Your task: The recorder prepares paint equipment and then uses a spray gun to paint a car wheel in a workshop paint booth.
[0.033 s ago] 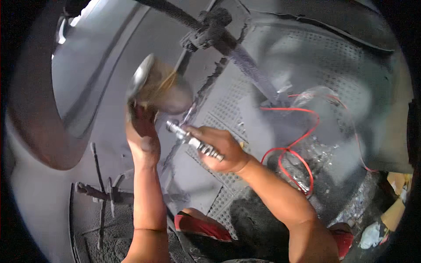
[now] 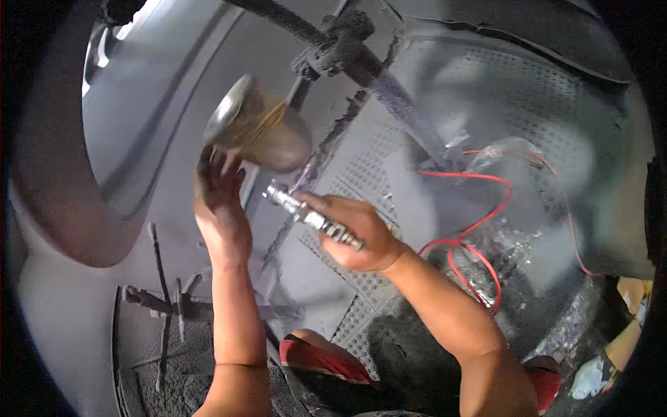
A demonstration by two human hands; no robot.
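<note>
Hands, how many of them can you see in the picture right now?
2: the left hand is beside the tilted cup, and the right hand grips the silver spray gun. No others show.

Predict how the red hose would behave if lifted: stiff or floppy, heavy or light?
The red hose is probably floppy, since it bends into loops. Its thinness suggests light weight for its length. Those loops might tangle when lifted.

The grey floor (image 2: 411,203) is patterned in places with rows of small dots (image 2: 353,163) and darkened toward the lower right. A thin red hose (image 2: 479,175) is laid across it in loops, with clear plastic (image 2: 511,147) crumpled beside its upper stretch. At the lower right, tan scraps (image 2: 623,346) and a crumpled white wad (image 2: 588,378) are strewn.
</note>
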